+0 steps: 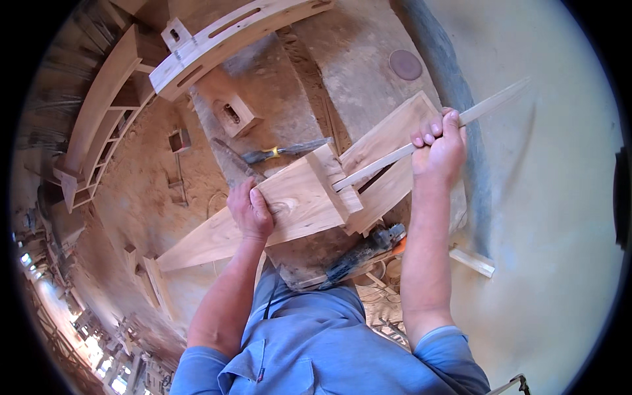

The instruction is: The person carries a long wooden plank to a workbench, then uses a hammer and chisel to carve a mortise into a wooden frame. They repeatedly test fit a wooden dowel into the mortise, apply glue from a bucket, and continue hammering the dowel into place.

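My left hand (250, 212) is closed over the far edge of a long tapered wooden board (296, 201), thumb lying on its face. The board has a shouldered end at its right. Wrapped in my right hand (441, 148) is a thin wooden strip (385, 162), which slants up to the right past the fist. The strip's lower end meets the shouldered end of the board; whether it enters a slot there, I cannot tell. Beyond the shoulder, a wider wooden piece (395, 138) with a dark gap along it extends right, partly behind my right hand.
A chisel (283, 151) with a yellow band lies behind the board. Nearer me is a dusty power tool (365, 253). A mortised block (234, 115), a slotted beam (224, 39) and a round brown disc (405, 64) sit farther off. A wall (540, 197) rises at the right.
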`<control>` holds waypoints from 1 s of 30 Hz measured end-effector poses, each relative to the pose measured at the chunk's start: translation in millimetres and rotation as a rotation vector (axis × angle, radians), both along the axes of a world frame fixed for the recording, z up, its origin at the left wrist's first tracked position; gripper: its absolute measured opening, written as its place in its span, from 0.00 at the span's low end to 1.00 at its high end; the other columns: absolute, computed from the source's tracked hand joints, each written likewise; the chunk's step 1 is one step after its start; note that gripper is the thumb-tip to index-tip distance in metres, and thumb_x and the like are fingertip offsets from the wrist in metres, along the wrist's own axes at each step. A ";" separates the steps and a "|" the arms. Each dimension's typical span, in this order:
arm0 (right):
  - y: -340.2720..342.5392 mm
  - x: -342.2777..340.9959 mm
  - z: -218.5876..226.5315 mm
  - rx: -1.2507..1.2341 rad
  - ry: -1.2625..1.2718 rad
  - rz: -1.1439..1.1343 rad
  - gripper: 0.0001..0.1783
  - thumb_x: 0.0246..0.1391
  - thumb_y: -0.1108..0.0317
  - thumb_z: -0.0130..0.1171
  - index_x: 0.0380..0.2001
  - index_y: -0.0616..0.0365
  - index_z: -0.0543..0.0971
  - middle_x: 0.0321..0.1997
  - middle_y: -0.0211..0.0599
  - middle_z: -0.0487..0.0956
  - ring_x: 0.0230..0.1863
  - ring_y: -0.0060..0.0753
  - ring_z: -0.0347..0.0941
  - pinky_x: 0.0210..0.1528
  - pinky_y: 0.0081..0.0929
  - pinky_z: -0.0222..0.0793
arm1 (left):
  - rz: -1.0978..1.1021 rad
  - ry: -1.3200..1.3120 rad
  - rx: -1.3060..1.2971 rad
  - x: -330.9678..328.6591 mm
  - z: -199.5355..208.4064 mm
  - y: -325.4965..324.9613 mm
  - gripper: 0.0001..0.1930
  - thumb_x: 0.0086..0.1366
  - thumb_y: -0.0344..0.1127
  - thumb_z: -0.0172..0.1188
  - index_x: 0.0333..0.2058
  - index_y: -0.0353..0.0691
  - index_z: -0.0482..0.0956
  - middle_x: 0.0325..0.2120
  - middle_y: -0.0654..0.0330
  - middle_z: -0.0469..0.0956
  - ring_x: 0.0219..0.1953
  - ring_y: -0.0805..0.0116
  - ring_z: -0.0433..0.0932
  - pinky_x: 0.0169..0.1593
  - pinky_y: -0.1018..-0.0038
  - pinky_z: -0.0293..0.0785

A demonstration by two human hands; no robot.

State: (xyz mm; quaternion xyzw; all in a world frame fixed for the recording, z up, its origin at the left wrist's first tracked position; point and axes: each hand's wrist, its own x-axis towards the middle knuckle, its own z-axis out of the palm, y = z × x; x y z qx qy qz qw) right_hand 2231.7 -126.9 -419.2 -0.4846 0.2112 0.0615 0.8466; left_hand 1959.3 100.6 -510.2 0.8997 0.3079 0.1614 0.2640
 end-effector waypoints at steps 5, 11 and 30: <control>-0.3 -0.4 0.0 0.024 0.029 -0.015 0.09 0.72 0.60 0.49 0.36 0.50 0.69 0.22 0.24 0.62 0.20 0.20 0.57 0.22 0.24 0.58 | 0.003 -0.011 0.008 -0.5 1.0 -0.9 0.19 0.69 0.42 0.46 0.44 0.35 0.79 0.37 0.50 0.79 0.42 0.48 0.74 0.51 0.57 0.65; -2.0 -1.7 3.6 0.063 0.027 -0.021 0.09 0.71 0.60 0.50 0.36 0.50 0.69 0.22 0.24 0.63 0.20 0.20 0.58 0.22 0.24 0.58 | -0.008 0.042 -0.018 -3.6 -1.5 0.2 0.22 0.72 0.43 0.42 0.47 0.31 0.79 0.41 0.46 0.79 0.47 0.45 0.74 0.54 0.57 0.66; 1.6 -46.4 -17.3 0.469 0.040 0.118 0.13 0.71 0.56 0.52 0.37 0.54 0.74 0.22 0.27 0.67 0.21 0.23 0.61 0.27 0.27 0.61 | -0.014 0.001 0.014 -7.1 -9.4 2.9 0.23 0.72 0.45 0.41 0.46 0.32 0.79 0.39 0.46 0.79 0.44 0.45 0.74 0.51 0.55 0.65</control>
